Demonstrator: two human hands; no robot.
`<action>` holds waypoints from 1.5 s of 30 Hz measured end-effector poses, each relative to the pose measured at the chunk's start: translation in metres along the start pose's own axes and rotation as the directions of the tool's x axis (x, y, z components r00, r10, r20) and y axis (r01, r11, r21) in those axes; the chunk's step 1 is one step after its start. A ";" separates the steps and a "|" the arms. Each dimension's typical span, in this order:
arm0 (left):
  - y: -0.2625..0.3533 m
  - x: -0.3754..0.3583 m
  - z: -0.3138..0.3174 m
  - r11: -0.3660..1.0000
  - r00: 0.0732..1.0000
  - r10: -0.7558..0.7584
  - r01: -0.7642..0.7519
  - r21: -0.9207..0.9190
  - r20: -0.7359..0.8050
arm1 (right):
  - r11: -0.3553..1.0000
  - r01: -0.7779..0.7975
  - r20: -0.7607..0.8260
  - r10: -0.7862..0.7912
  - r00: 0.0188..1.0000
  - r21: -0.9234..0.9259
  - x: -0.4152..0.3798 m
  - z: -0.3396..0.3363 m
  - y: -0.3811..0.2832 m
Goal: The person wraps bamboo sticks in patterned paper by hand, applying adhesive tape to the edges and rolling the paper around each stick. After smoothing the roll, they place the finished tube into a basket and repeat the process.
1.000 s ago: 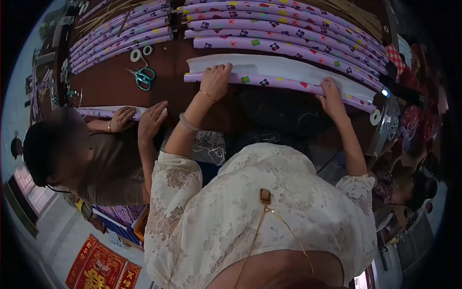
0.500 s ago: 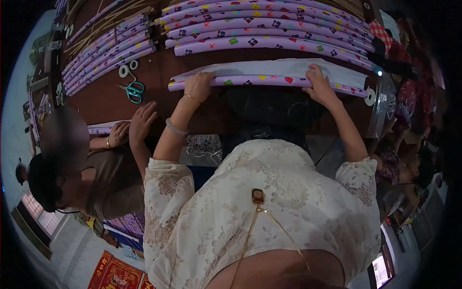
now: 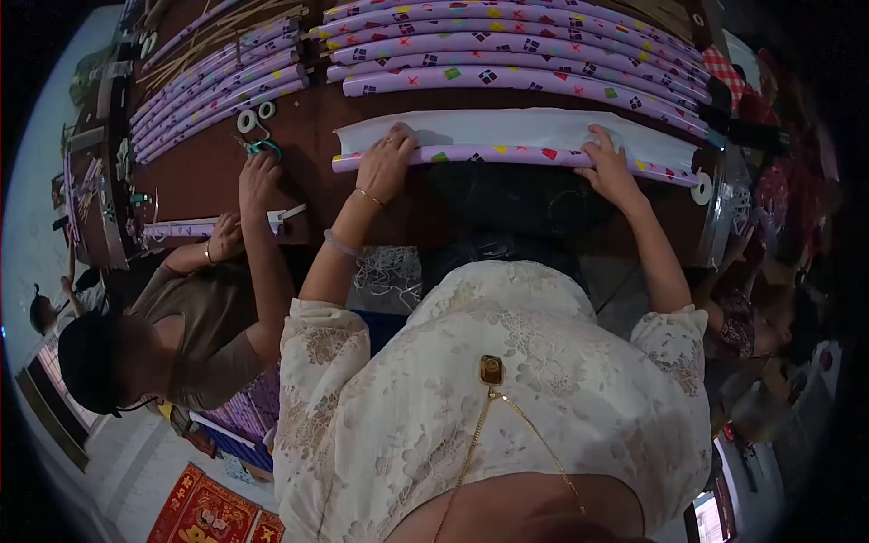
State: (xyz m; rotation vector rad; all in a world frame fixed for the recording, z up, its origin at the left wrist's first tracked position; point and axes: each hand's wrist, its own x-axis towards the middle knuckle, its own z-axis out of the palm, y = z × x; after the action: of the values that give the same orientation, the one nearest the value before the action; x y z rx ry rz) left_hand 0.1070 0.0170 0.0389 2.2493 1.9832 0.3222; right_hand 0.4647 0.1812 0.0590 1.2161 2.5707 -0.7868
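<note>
A sheet of purple patterned paper (image 3: pixel 507 155), white on its inner side, lies partly rolled across the brown table (image 3: pixel 317 195). Near the roll's left end my left hand (image 3: pixel 387 165) presses on it, fingers over the white side. My right hand (image 3: pixel 614 169) grips the roll toward its right end, thumb below and fingers above. The white inner face (image 3: pixel 507 124) stands curved up behind the roll. A small white tape roll (image 3: pixel 701 188) sits by the right end.
Finished purple rolls (image 3: pixel 543 81) lie along the back, with more at the back left (image 3: pixel 222 100). A co-worker (image 3: pixel 199 335) on the left reaches to teal scissors (image 3: pixel 264 147) beside two tape rolls (image 3: pixel 247 120). Another person's arm (image 3: pixel 729 271) shows at the right.
The co-worker's hand has moved forward to the scissors. My left hand has shifted slightly right on the paper, and the white flap looks more open at its left end.
</note>
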 end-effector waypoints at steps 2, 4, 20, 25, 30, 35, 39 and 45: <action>0.005 -0.001 -0.003 0.992 0.988 -0.101 0.108 -0.058 0.115 | 1.000 0.025 -0.035 -0.024 0.999 0.011 -0.001 -0.002 -0.002; 0.001 -0.001 -0.001 0.991 0.980 -0.123 0.130 -0.032 0.160 | 0.998 0.051 -0.061 -0.050 0.997 0.023 0.001 0.002 0.003; -0.006 -0.010 0.007 0.993 0.999 -0.043 0.043 -0.112 0.005 | 0.990 0.120 -0.199 -0.104 0.975 0.071 0.000 -0.003 -0.006; -0.026 -0.016 -0.013 0.882 0.945 -0.306 0.233 -0.410 -0.119 | 0.991 0.060 -0.175 -0.039 0.984 0.119 0.000 0.000 -0.002; -0.073 0.006 -0.044 0.834 0.837 -0.542 0.525 -0.166 -0.076 | 0.993 0.085 -0.198 -0.068 0.978 0.077 0.001 0.002 0.000; -0.131 0.026 -0.038 0.915 0.831 -0.368 0.404 0.001 0.418 | 0.992 -0.002 -0.144 0.020 0.989 0.126 0.000 -0.001 -0.005; -0.126 0.034 -0.070 0.824 0.739 -0.350 0.536 -0.187 0.576 | 0.991 0.022 -0.141 -0.004 0.990 0.132 0.002 0.001 0.004; -0.158 0.027 -0.061 0.638 0.731 -0.216 0.608 -0.473 0.648 | 0.994 0.023 -0.167 -0.005 0.986 0.108 0.001 0.001 0.003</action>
State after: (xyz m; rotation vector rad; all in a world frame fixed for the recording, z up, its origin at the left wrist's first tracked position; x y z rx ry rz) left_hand -0.0566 0.0613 0.0633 1.1763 1.6464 0.2409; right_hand 0.4663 0.1825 0.0566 1.3509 2.7028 -0.8749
